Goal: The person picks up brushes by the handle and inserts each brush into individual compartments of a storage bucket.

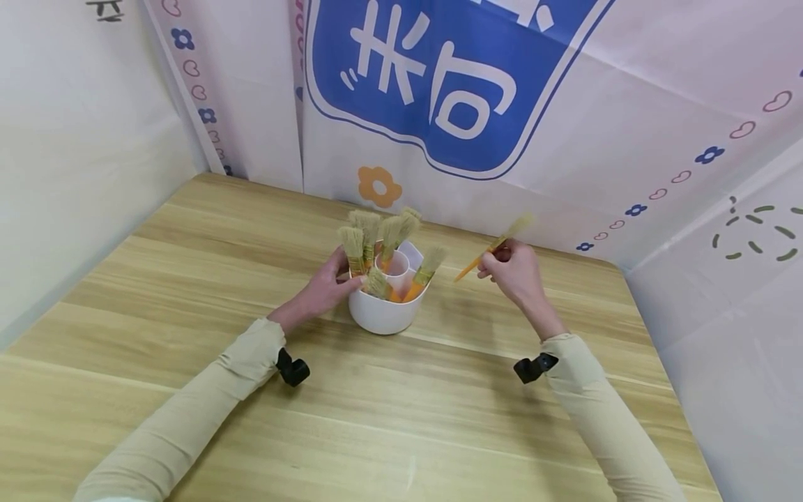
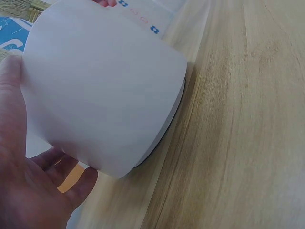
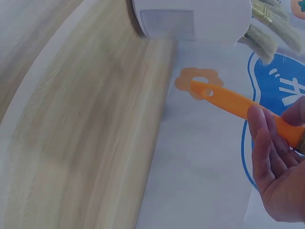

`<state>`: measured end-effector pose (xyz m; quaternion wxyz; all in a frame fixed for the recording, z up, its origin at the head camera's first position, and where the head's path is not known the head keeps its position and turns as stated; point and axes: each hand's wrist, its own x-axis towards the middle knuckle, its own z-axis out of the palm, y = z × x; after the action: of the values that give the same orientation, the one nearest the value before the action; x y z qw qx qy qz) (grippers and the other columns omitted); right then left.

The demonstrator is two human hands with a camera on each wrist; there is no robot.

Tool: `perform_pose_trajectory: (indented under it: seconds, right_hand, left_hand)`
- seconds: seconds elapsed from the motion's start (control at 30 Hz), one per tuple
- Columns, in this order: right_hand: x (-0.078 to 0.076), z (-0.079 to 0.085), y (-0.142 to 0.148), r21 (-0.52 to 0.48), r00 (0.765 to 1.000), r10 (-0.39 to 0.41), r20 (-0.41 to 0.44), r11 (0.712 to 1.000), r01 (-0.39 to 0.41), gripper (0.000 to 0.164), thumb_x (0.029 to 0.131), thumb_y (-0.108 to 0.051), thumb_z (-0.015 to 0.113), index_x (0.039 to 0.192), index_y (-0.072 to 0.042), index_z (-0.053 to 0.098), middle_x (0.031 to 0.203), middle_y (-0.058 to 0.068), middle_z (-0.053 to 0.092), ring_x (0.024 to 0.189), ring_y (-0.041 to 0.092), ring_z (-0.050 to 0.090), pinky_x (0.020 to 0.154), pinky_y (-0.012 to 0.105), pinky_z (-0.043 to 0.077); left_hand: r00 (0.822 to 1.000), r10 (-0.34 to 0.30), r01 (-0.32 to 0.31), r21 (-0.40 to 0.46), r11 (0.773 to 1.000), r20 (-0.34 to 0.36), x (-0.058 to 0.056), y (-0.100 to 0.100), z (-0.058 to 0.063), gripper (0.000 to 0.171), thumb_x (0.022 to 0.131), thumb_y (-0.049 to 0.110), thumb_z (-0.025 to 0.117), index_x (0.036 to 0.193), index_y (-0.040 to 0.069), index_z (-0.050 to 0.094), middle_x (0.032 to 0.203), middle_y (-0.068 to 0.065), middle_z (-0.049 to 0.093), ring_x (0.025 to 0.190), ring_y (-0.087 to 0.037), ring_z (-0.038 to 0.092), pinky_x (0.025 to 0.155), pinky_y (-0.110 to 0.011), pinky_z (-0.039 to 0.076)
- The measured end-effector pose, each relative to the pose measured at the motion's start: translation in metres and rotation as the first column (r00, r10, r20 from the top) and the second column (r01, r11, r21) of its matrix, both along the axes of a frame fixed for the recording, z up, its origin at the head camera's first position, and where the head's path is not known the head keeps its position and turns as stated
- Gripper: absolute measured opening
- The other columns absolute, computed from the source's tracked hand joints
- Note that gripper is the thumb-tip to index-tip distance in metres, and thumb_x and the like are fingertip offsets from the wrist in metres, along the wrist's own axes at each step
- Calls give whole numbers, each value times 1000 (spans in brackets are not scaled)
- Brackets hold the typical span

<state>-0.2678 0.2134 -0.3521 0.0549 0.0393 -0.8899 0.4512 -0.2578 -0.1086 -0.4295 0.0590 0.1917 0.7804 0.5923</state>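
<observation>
A white round brush holder point(image 1: 383, 317) stands on the table, with a round tube in its middle. Several paintbrushes point(image 1: 429, 265) with orange handles and pale bristles stick up from it. My left hand point(image 1: 323, 289) grips the holder's left side, thumb near the rim and fingers round the wall point(image 2: 105, 86). To the right of the holder, my right hand point(image 1: 517, 272) pinches a paintbrush point(image 3: 226, 99) by its orange handle. Its bristles point up and away to the right, and the handle's end, with a hole in it, slants down toward the holder.
The wooden table point(image 1: 351, 418) runs back to a white printed cloth wall point(image 1: 251, 111) with a large blue sign shape point(image 1: 351, 97) and an orange flower point(image 1: 364, 183). Similar white sheets point(image 1: 740, 335) close off both sides.
</observation>
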Motion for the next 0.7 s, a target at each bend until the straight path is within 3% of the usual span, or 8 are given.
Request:
perform_pose_trajectory:
  seconds: [0.27, 0.4, 0.53, 0.7]
  right_hand:
    - [0, 12, -17, 10, 1000, 10, -9, 1000, -10, 22, 84, -16, 53, 99, 0, 57, 82, 15, 70, 64, 18, 69, 57, 26, 55]
    - [0, 15, -24, -7, 1000, 22, -13, 1000, -22, 22, 84, -14, 53, 98, 2, 57, 80, 15, 70, 61, 14, 68, 56, 24, 54]
    - [1, 17, -28, -19, 999, 32, -14, 999, -32, 23, 84, -15, 53, 98, 2, 58, 81, 16, 70, 56, 6, 65, 59, 29, 56]
    - [2, 21, -31, -35, 999, 42, -34, 998, -43, 23, 83, -16, 54, 98, 2, 58, 79, 13, 70, 59, 9, 66, 58, 27, 56]
  left_hand:
    - [1000, 4, -4, 1, 1000, 3, 1, 1, 2, 59, 93, 17, 52, 142, 6, 22, 143, -25, 34, 135, -42, 34, 107, -58, 33]
    - [1000, -2, 2, 15, 1000, 6, 2, 2, 3, 59, 93, 17, 53, 142, 6, 22, 144, -25, 33, 136, -42, 33, 108, -59, 32]
    - [1000, -4, 4, 15, 1000, 6, 2, 1, 3, 60, 93, 16, 52, 143, 7, 21, 145, -24, 32, 136, -41, 32, 108, -59, 32]
    - [1000, -1, 1, 10, 1000, 8, 2, 0, 1, 58, 94, 16, 52, 142, 7, 21, 144, -24, 33, 136, -41, 32, 108, -58, 32]
